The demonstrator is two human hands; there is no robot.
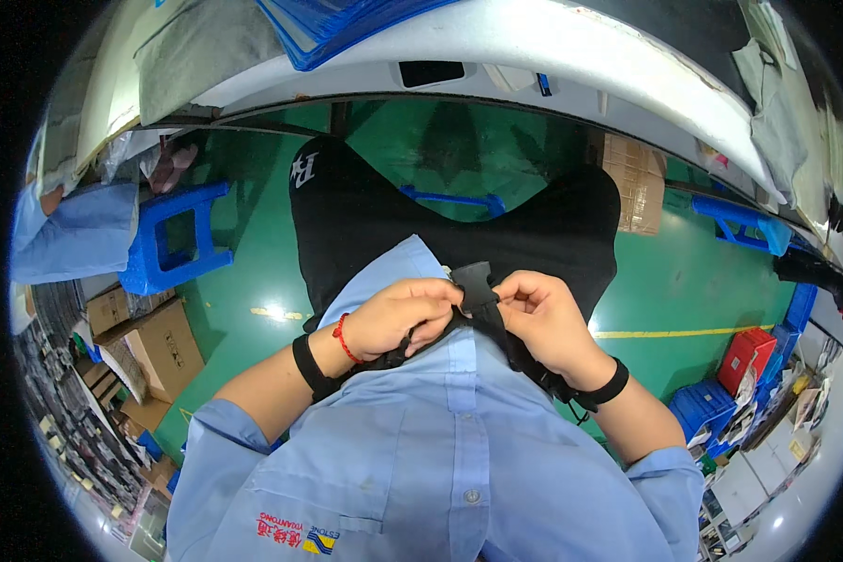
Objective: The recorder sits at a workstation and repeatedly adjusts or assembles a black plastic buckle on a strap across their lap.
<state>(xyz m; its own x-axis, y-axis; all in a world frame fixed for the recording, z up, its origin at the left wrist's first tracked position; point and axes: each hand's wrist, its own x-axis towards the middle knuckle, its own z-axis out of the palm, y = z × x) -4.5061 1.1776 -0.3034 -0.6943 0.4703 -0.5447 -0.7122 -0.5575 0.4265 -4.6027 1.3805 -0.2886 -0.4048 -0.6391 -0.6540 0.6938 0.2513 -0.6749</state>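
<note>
- A person in a light blue button-up work shirt (pixel 459 450) looks down at their own chest — both hands meet at the middle of the picture, just above the shirt front.
- The black webbing strap (pixel 525 361) runs across the chest from the left hand down toward the right wrist; its far end passes behind the right forearm and is lost.
- The left hand (pixel 398 318) is curled closed around the strap and one side of the small black plastic clip buckle (pixel 475 288); a red cord circles that wrist.
- The right hand (pixel 543 314) pinches the buckle's other side with narrow fingertips.
- To do this well, it seems best to hold both buckle halves square to each other and keep the strap untwisted — pressing straight, not at an angle.
- Whether the buckle is already latched cannot be told; fingers cover its joint.
</note>
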